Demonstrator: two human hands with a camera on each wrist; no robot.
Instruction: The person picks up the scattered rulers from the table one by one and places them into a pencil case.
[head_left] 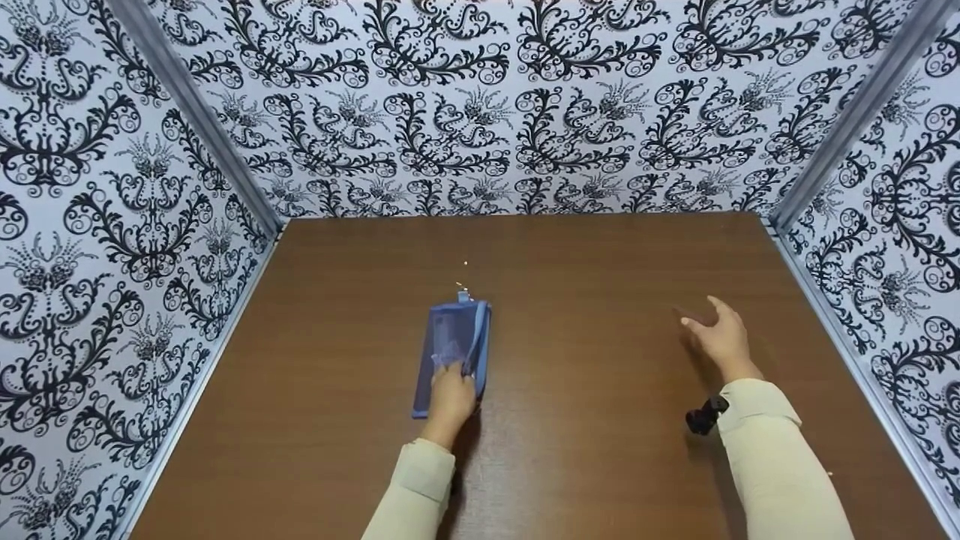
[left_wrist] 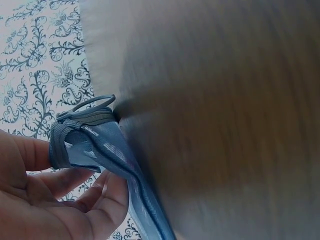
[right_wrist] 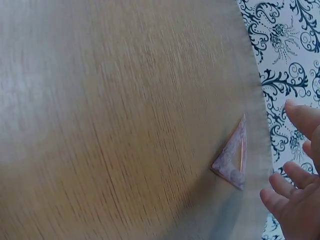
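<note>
A blue mesh zipper pouch (head_left: 444, 337) is on the wooden table, left of centre, with a pale item showing through its mesh. My left hand (head_left: 452, 394) grips the pouch's edge. In the left wrist view, the thumb and fingers of the left hand (left_wrist: 65, 195) pinch the pouch (left_wrist: 142, 192) near its zipper, and a pull ring stands at its end. Over the table's right side, my right hand (head_left: 721, 341) is held with its fingers apart and holds nothing. The right wrist view shows a pinkish triangular set square (right_wrist: 231, 162) beside the right hand (right_wrist: 300, 195).
The brown table (head_left: 585, 420) is bordered by patterned black-and-white walls (head_left: 480, 112) at the back and both sides. Grey metal strips (head_left: 202, 120) run along the corners. A small black camera (head_left: 705, 417) is worn at my right wrist.
</note>
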